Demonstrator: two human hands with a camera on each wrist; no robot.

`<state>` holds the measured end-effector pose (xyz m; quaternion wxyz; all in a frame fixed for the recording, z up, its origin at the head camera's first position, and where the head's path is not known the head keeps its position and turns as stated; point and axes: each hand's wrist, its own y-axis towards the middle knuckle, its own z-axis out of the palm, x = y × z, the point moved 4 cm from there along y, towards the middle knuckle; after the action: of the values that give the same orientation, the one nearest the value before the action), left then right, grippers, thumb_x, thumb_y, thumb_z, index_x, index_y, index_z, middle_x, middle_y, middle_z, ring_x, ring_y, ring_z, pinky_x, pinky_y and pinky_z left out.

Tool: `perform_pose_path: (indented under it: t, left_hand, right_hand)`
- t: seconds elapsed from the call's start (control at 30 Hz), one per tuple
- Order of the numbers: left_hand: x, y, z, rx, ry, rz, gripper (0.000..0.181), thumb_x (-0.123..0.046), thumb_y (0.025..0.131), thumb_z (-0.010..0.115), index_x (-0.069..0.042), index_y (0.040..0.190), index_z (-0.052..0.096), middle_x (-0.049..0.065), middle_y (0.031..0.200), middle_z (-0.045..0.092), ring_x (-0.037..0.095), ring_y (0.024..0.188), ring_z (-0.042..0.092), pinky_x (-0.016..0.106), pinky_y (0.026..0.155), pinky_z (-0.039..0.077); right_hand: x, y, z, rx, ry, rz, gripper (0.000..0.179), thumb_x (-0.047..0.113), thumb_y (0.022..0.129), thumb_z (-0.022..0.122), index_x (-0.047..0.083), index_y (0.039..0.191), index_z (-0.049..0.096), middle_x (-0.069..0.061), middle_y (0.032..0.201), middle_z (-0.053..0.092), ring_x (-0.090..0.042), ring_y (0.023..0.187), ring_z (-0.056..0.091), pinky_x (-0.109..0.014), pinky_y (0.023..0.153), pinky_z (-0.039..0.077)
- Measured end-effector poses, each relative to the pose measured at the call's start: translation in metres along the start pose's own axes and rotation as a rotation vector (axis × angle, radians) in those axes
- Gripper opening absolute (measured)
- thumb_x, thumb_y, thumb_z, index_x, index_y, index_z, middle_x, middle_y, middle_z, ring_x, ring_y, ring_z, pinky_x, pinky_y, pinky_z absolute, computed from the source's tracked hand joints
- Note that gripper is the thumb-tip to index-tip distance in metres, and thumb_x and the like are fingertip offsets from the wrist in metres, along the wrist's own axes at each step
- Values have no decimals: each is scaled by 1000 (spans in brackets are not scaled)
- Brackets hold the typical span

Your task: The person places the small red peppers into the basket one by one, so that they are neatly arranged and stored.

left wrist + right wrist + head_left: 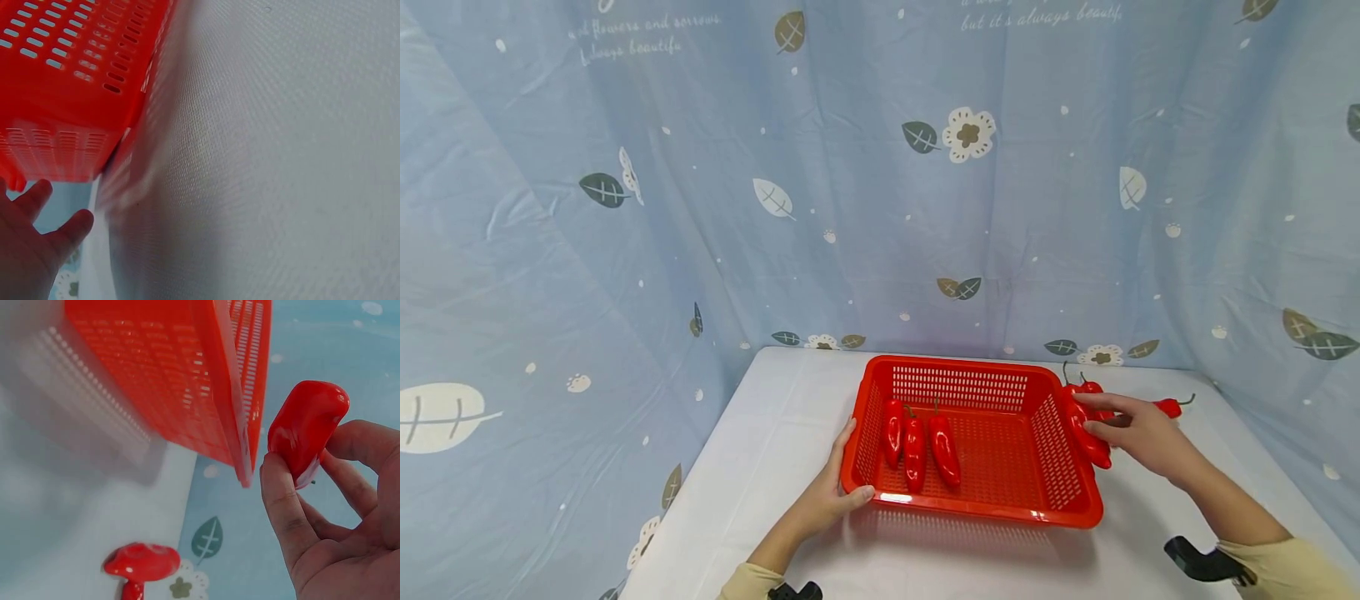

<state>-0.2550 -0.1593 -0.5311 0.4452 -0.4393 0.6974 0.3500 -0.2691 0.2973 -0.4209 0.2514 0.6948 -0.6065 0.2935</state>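
Observation:
My right hand (pixel 1150 433) pinches a glossy red chili pepper (pixel 1086 429) between thumb and fingers, right at the right rim of the red plastic basket (pixel 1000 510). In the right wrist view the same pepper (pixel 309 428) is raised off the table, its blunt end up, beside the basket wall (pixel 156 381). Three red peppers (pixel 914 454) lie side by side in the basket's left half. At the near left corner, my left hand (pixel 827 496) rests against the basket, fingers straight along its side and thumb on the front rim.
More red peppers lie on the white table (pixel 790 417) to the right of the basket, one pepper (pixel 1168 407) partly behind my right hand. A pale blue curtain (pixel 865 250) with leaf and flower prints hangs behind the table and along its left side.

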Motion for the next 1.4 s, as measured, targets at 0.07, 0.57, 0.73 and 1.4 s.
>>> perform_pose_path:
  t: [0.07,0.57,0.73,1.4]
  left_hand:
    - [0,0,0,-1,0,-2,104,-25,88,73,-31,164,1,3,171,-1,33,153,18,55,117,31]
    - [-1,-1,0,-7,6,-16,104,-28,88,73,-32,164,3,3,172,0,36,153,19,58,115,33]
    - [-1,-1,-1,-8,2,-5,104,-27,88,74,-33,164,2,2,172,0,34,153,20,55,116,32]
    - [-2,-2,0,-3,-9,-13,103,-26,89,73,-31,164,3,4,171,0,35,151,24,54,115,33]
  right_hand:
    - [2,2,3,7,16,3,62,30,93,74,5,146,54,-31,131,58,-30,99,67,-37,70,63]
    - [16,17,24,43,25,-34,58,26,93,75,8,145,57,-29,136,54,-36,107,63,-41,75,63]
    - [21,20,27,56,20,-30,59,26,92,75,8,145,56,-29,134,55,-35,106,63,-40,74,63]
    - [37,38,43,53,0,-37,58,27,91,76,11,144,59,-30,136,57,-37,105,65,-41,73,63]
